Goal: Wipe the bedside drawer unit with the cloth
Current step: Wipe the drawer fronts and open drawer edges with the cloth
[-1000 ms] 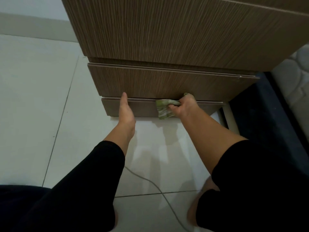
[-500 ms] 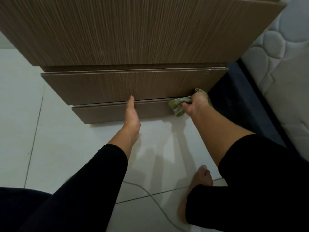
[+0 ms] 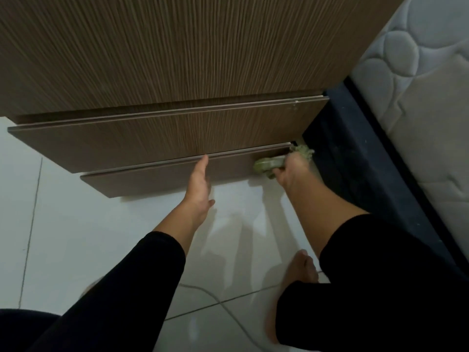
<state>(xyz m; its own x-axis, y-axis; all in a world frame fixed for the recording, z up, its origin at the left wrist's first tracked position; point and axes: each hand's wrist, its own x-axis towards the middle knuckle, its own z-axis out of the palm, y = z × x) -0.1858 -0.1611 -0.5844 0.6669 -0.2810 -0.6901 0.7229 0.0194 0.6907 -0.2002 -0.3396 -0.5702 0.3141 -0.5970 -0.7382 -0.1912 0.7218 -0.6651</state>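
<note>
The brown wood-grain bedside drawer unit (image 3: 177, 59) fills the upper view, with two lower drawer fronts stepped out beneath it. My right hand (image 3: 290, 171) grips a green cloth (image 3: 269, 165) pressed against the right end of the lowest drawer front (image 3: 157, 179). Part of the cloth sticks out past the drawer's right corner. My left hand (image 3: 199, 181) lies flat with fingers straight, its fingertips touching the top edge of the lowest drawer near the middle.
A dark bed base (image 3: 380, 168) and a white quilted mattress (image 3: 418, 85) stand close on the right. The floor (image 3: 76, 237) is pale tile, with a thin grey cable (image 3: 228, 311) running across it. My bare foot (image 3: 297, 273) rests by my right knee.
My right hand has slid the cloth rightward along the lowest drawer front to its right end. My left hand stays on the drawer's top edge. The view has shifted towards the bed.
</note>
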